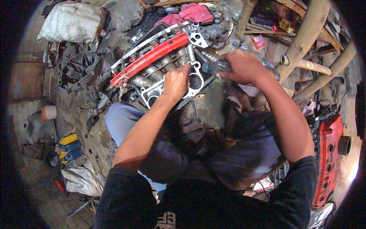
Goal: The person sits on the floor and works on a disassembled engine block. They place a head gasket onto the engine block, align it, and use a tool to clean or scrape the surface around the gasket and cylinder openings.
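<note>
In front of me an engine intake manifold (152,72) lies tilted, with several metal runners, a red bar along its far side and a pale flange with round openings on the near side. My left hand (177,83) is closed on the manifold's near part, between two flange openings; its fingertips are partly hidden. A transparent plastic bottle (216,68) is in my right hand (244,68), fingers wrapped round it. The bottle lies sideways, its neck pointing left at the flange's right end. Whether it touches the flange I cannot tell.
Wooden poles (305,34) stand at the right, above a red engine cover (328,160). A white sack (72,22) and metal housings (78,66) lie far left. Pink cloth (190,13) is behind the manifold. Yellow and blue containers (69,147) sit left.
</note>
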The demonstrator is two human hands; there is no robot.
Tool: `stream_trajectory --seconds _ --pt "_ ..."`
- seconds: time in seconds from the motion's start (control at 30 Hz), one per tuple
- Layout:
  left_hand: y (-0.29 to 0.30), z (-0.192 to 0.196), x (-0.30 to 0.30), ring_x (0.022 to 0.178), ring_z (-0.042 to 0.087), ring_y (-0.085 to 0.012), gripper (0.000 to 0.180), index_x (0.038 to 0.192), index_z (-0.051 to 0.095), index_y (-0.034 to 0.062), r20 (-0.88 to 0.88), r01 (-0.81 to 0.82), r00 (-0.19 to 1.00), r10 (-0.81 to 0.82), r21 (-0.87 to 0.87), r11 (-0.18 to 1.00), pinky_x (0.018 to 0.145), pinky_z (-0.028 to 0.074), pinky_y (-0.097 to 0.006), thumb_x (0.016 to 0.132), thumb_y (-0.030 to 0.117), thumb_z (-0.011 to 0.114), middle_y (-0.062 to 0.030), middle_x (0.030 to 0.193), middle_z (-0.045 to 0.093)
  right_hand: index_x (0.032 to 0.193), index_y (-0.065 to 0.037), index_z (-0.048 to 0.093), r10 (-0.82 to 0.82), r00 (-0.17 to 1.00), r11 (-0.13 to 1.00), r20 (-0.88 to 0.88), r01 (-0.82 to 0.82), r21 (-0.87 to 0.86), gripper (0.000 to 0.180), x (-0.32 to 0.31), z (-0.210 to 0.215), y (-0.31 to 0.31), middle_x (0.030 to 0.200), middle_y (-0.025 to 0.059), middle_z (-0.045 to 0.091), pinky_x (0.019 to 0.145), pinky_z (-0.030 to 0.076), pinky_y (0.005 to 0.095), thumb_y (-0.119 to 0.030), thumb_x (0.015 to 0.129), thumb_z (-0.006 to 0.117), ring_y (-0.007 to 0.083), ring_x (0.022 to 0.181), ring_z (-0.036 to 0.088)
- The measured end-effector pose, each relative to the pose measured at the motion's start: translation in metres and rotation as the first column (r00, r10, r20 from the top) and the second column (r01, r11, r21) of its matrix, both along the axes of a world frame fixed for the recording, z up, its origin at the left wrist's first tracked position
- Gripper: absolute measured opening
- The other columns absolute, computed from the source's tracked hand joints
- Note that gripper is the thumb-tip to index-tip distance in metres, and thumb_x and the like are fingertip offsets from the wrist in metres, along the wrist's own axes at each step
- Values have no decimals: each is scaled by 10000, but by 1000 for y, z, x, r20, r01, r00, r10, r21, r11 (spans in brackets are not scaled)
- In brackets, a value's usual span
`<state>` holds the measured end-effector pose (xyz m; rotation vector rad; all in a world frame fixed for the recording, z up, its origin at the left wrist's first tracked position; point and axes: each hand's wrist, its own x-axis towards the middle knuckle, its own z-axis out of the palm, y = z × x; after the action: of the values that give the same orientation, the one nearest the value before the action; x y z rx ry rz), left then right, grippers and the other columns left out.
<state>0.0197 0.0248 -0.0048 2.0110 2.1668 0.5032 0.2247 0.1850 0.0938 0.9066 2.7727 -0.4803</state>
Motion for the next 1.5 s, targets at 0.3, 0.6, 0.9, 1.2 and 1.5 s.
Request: stream_trajectory --seconds 0.3,0.6,0.9,1.2,1.5 --pt "2 12 -9 835 719 -398 172 1057 720 78 108 -165 982 156 89 982 760 568 -497 890 116 709 -221 926 731 1173 -51 682 -8 1000 1000 20 9 -29 599 0 1 2 1153 236 694 934 540 516 -530 825 772 414 1107 674" --pt "-6 31 -18 799 714 -420 212 1044 715 53 73 -268 962 264 59 962 733 562 -503 928 230 724 -225 888 730 1217 -54 663 39 995 998 91 -34 -60 620 -12 6 3 1163 229 684 949 528 500 -545 848 741 400 1119 664" --pt "-10 23 -31 800 718 -405 236 1033 739 63 103 -193 977 187 56 980 735 570 -488 913 267 747 -208 892 736 1167 -53 666 82 996 997 -18 -82 5 583 -22 -4 1 1123 223 685 939 531 513 -533 847 750 411 1090 671" --pt "-8 27 -26 843 720 -380 173 964 739 68 41 -164 986 162 54 985 764 578 -474 897 228 735 -171 928 742 1147 -33 670 122 992 992 -45 -119 51 586 -21 -14 5 1107 236 693 915 545 520 -523 839 764 417 1070 677" --pt "-9 24 -25 878 724 -378 195 986 756 85 40 -219 975 218 29 975 777 575 -480 903 261 742 -169 989 750 1102 -30 668 115 991 989 -61 -109 100 552 -22 -12 3 1076 231 698 893 555 513 -509 844 761 413 1042 687"
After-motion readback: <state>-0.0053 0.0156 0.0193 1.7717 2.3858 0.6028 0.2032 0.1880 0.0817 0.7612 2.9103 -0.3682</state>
